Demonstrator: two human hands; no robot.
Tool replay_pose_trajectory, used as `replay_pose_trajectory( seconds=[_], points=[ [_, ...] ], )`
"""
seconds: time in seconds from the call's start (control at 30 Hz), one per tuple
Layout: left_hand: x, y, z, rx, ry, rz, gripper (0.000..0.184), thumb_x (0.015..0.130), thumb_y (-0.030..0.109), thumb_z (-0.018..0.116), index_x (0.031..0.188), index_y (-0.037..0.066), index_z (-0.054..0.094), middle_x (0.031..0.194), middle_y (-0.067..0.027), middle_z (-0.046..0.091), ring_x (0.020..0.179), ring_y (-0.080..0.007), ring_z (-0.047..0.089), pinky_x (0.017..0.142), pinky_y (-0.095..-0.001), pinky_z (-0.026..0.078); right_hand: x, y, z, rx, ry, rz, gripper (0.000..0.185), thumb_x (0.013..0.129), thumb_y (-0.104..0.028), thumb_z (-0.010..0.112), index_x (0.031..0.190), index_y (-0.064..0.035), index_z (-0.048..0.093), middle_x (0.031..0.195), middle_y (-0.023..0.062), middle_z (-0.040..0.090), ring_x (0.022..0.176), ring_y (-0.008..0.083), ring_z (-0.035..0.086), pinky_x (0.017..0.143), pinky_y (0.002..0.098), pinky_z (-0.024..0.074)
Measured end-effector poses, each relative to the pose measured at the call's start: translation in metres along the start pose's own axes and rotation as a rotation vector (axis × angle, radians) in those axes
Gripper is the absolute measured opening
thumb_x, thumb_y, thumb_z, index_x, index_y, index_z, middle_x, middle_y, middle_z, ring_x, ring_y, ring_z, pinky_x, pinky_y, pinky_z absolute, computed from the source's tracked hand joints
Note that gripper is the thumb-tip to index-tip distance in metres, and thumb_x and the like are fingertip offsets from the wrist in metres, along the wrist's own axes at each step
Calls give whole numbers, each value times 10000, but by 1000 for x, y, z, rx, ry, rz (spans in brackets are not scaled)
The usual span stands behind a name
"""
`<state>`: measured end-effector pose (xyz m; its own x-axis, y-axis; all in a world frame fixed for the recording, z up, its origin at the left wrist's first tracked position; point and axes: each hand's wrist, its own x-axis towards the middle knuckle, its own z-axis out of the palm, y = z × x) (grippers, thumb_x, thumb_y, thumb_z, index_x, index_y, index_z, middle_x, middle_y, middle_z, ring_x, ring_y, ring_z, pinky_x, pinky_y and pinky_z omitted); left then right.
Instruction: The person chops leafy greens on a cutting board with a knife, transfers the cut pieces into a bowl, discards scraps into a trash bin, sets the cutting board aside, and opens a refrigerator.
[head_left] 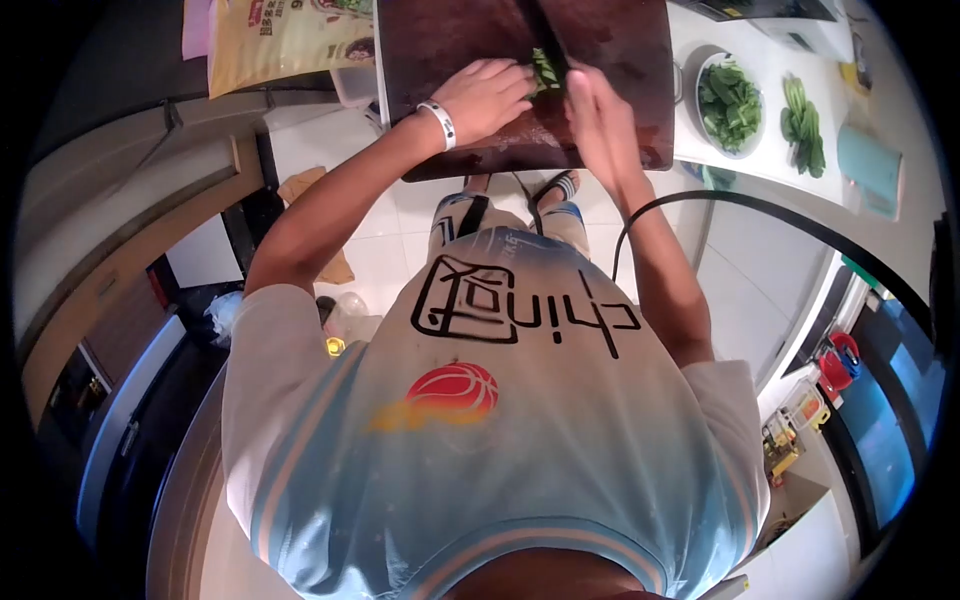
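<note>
A dark brown cutting board (450, 40) lies at the top of the view. My left hand (485, 102), with a white band at the wrist, presses its bent fingers against a small bunch of green vegetable (545, 72) on the board. My right hand (603, 125) is closed around the handle of a knife (543, 30). The dark blade points away from me, just beside the greens and to the right of my left fingertips. Most of the handle is hidden in my grip.
Right of the board stands a white bowl (757, 128) of cut leafy greens (728, 105). More whole greens (803, 130) lie on the white counter, next to a light blue container (868, 165). A yellow printed bag (285, 45) is at upper left.
</note>
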<state>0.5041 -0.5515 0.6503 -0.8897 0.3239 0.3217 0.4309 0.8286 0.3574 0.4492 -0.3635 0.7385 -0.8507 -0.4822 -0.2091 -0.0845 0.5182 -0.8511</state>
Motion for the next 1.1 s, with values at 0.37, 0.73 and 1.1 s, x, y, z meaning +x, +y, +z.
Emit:
replay_pose_trajectory(
  seconds=[0.37, 0.73, 1.1],
  points=[
    [-31, 3, -8, 10, -71, -65, 317, 918, 207, 570, 1190, 44, 568, 1221, -116, 556, 1175, -298, 498, 1013, -412, 402, -55, 9, 4, -14, -99, 50, 299, 1023, -271, 468, 1180, -42, 578, 684, 202, 540, 594, 298, 536, 619, 346, 470],
    [-48, -3, -21, -59, 77, -44, 276, 870, 182, 605, 1115, 56, 598, 1177, -107, 562, 1133, -296, 526, 975, -412, 426, -24, -13, 14, 70, -5, 28, 338, 1033, -321, 436, 987, 2, 526, 670, 184, 526, 590, 290, 511, 612, 359, 451],
    [-66, -9, -13, -63, 62, -88, 272, 864, 183, 610, 1103, 53, 596, 1152, -116, 568, 1087, -307, 542, 935, -423, 455, -6, -6, 65, -43, -52, -128, 307, 1022, -317, 441, 1093, -37, 544, 818, 298, 595, 849, 525, 556, 698, 459, 474]
  ],
)
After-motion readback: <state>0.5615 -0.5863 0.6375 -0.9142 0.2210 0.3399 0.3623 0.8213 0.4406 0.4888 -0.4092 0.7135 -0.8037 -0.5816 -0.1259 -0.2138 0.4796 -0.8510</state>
